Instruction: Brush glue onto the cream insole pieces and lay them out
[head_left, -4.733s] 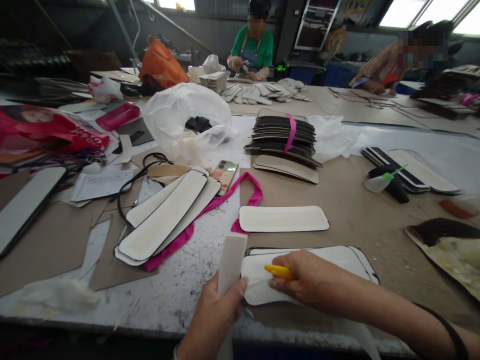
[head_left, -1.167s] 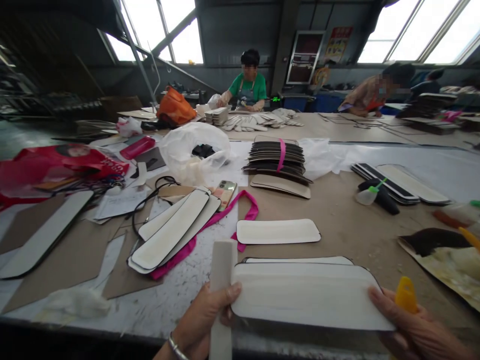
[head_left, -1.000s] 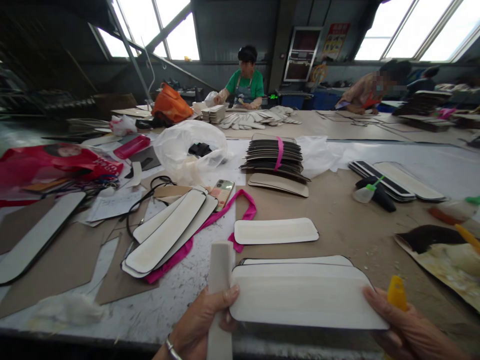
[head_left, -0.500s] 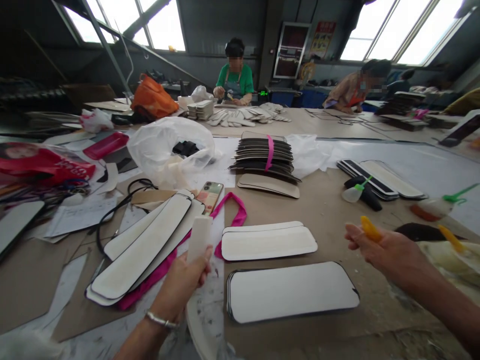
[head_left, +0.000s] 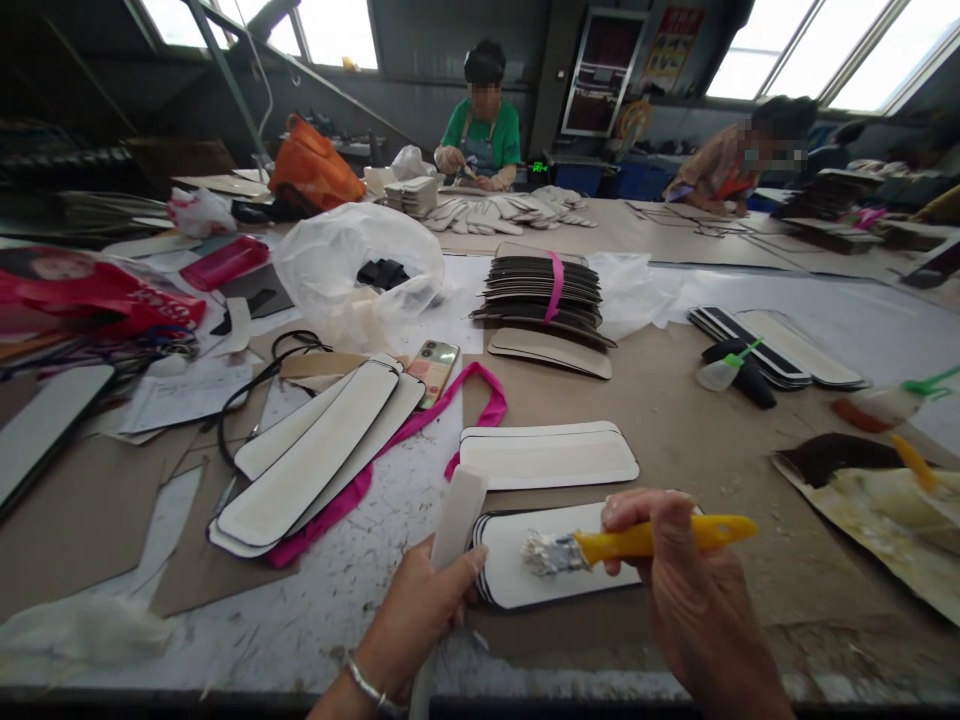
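My right hand [head_left: 682,570] is wrapped around the yellow handle of a brush [head_left: 637,542]. Its whitish, coated bristles lie over the top white panel [head_left: 517,580] of a small dark-edged stack, seemingly touching it. At the stack's left end, my left hand [head_left: 435,590] is closed on a pale flat strip [head_left: 457,510], with the thumb at the panel's corner. Just behind are more rounded white panels [head_left: 547,457], lying flat. On the left, several long white panels [head_left: 315,450] overlap in a fan across a magenta cloth band [head_left: 397,430].
A tied stack of dark pieces [head_left: 517,290] stands behind, beside a clear plastic bag [head_left: 322,260]. A phone [head_left: 435,365] lies left of centre. On the right are a small green-tipped bottle [head_left: 720,370] and a glue-smeared sheet [head_left: 862,510]. Two people work at the far table [head_left: 630,225].
My right hand has swung left and brought the brush onto the front panel stack. My left hand, still holding the strip, has moved right to that stack's edge. The view has shifted slightly.
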